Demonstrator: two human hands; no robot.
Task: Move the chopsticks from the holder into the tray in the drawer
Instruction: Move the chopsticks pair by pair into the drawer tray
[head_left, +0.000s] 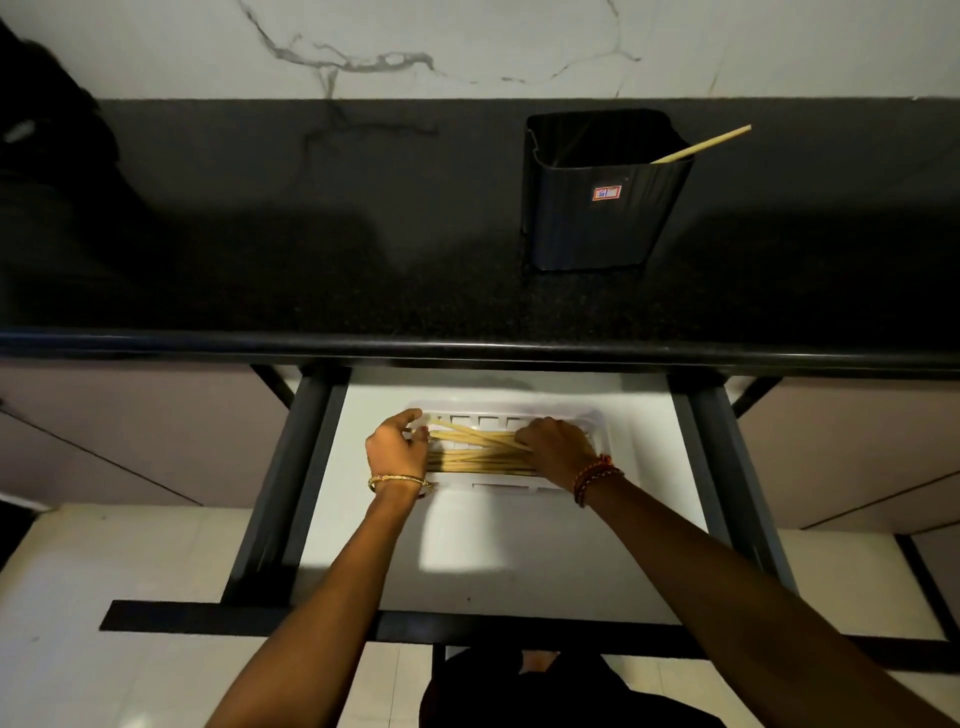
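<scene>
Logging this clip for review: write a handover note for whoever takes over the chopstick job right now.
Left hand: on the left ends of the chopstick bundle, fingers curled at it.
Right hand: pressing on the bundle's right ends.
Bundle lies in the white tray in the open drawer.
Done: most chopsticks moved.
Left: one chopstick leaning in the black holder on the countertop.

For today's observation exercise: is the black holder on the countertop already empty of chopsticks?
No: one chopstick leans out of the black holder on the countertop.
</scene>
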